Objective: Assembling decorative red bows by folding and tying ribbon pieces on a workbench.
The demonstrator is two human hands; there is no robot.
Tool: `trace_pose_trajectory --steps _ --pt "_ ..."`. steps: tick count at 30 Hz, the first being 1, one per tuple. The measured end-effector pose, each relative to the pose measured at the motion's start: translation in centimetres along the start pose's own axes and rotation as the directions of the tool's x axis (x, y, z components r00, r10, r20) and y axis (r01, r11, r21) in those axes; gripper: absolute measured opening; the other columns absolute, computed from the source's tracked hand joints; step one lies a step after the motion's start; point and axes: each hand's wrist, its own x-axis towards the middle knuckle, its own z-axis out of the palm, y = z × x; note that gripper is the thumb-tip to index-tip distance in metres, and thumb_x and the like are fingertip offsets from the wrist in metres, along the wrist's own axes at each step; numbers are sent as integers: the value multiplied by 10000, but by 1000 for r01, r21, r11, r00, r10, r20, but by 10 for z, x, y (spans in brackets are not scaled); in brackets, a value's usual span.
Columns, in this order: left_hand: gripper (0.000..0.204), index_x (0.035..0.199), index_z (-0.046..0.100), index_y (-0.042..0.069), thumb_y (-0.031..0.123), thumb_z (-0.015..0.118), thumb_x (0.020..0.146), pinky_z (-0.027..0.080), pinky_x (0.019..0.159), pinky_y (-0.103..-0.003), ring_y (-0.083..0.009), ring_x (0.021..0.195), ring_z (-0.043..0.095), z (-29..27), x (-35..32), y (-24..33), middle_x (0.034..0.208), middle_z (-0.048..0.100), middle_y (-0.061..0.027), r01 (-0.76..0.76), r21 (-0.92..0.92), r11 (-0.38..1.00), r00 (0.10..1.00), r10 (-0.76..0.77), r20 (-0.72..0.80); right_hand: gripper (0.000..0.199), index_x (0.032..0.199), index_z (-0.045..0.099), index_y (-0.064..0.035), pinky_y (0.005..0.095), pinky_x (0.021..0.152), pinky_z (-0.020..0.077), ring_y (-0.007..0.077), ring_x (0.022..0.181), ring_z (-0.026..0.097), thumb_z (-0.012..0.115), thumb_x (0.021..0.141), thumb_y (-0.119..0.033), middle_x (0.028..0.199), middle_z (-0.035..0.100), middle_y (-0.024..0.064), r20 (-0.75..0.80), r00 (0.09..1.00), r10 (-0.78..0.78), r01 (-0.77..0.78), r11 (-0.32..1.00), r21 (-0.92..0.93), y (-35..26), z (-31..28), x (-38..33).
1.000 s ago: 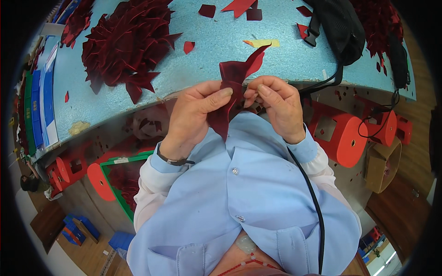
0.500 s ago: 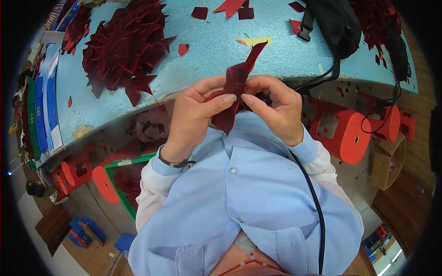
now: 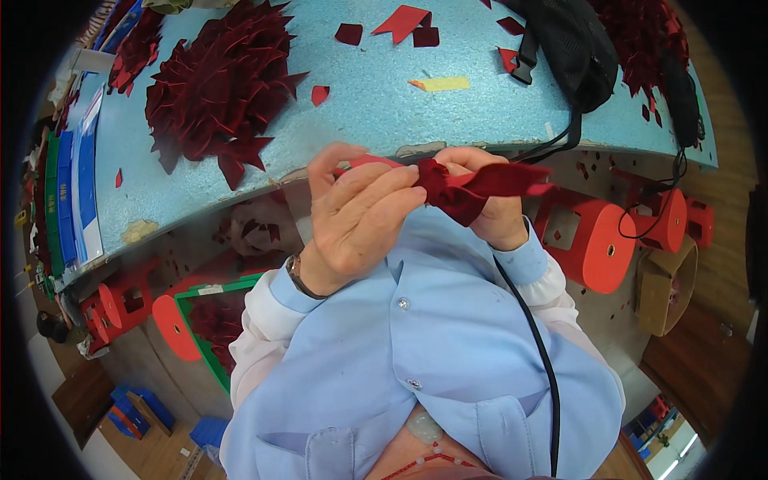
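A dark red velvet bow (image 3: 464, 192) with a bunched knot at its middle is held before my chest, close to the table's near edge. My left hand (image 3: 358, 214) is closed on its left side, the fingertips against the knot and a red tail partly hidden behind the fingers. My right hand (image 3: 498, 214) grips it from behind, with much of its fingers covered by the fabric. One pointed tail stretches to the right past that hand. On the table, a large heap of similar dark red velvet pieces (image 3: 220, 88) lies to the left.
The blue table (image 3: 352, 104) carries red scraps, a yellow strip (image 3: 440, 84), a black bag (image 3: 572, 60) with straps and another red heap (image 3: 640, 40). Below are red stools (image 3: 588, 240), a green-rimmed crate (image 3: 186, 320) of red pieces and a cardboard box (image 3: 668, 288). A black cable (image 3: 532, 328) crosses my shirt.
The velvet bow has turned from upright to nearly level, its tail now pointing right. My left hand has rolled over, with its fingers now across the front of the fabric.
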Motion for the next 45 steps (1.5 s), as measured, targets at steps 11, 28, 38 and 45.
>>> trace_pose_trajectory --steps 11,28,38,45 --pt "252 843 654 61 39 695 596 452 795 -398 -193 809 597 -11 1 -1 901 648 -52 -59 -30 998 996 61 61 194 982 627 38 273 763 492 148 835 610 595 849 -99 953 639 111 111 991 -73 78 996 -37 -15 4 4" --pt "256 838 640 30 -57 708 607 465 732 -326 -171 793 611 -3 5 -7 837 647 -54 224 -286 932 966 -172 194 195 976 617 59 299 773 479 185 836 590 618 812 -45 931 627 131 229 972 -57 83 991 -106 -22 -8 14" --pt "230 987 582 -47 -76 666 775 527 745 -242 -135 858 630 3 12 4 928 654 -94 811 -578 91 393 -817 422 161 923 604 68 259 662 488 158 785 610 620 765 87 893 638 113 135 917 -376 384 735 -559 -17 4 6" --pt "267 1034 570 -59 -74 654 780 524 771 -237 -140 855 636 1 11 -2 962 649 -113 740 -632 -228 291 -739 607 207 893 595 50 275 584 486 217 708 612 662 702 96 854 622 127 317 742 -590 589 349 -729 -20 13 12"
